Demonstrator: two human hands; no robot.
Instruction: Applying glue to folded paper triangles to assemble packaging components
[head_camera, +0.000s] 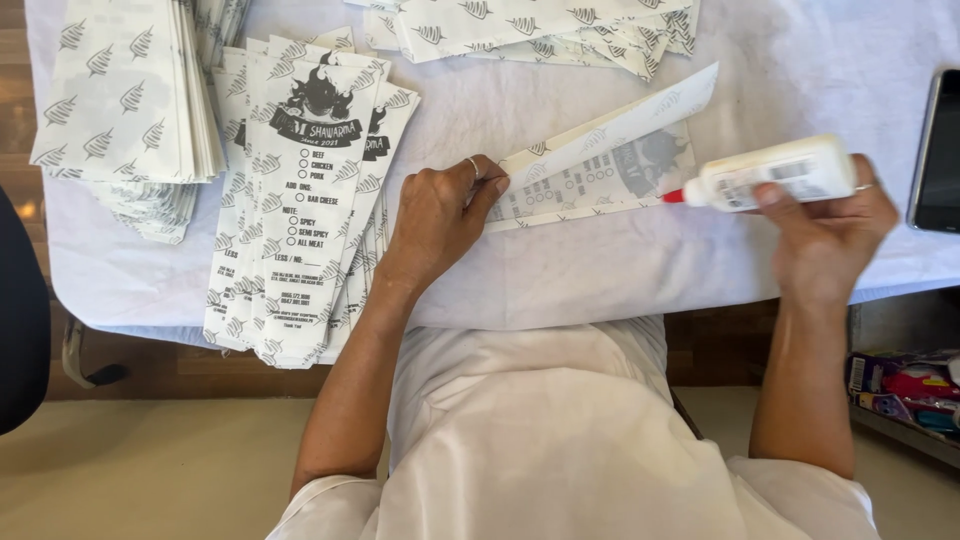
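My left hand (437, 215) presses down on the left end of a folded printed paper sheet (600, 165) lying on the white tablecloth (600, 270). One flap of the sheet is lifted along its length. My right hand (825, 225) grips a white glue bottle (775, 173) held sideways. Its red tip touches the right part of the sheet. A ring shows on each hand.
A fanned stack of printed paper bags (300, 200) lies left of my left hand. Another pile of patterned sheets (125, 95) sits at the far left, and more lie at the top (540, 25). A dark phone (940, 150) rests at the right edge. A shelf with coloured packets (905, 385) stands below the table.
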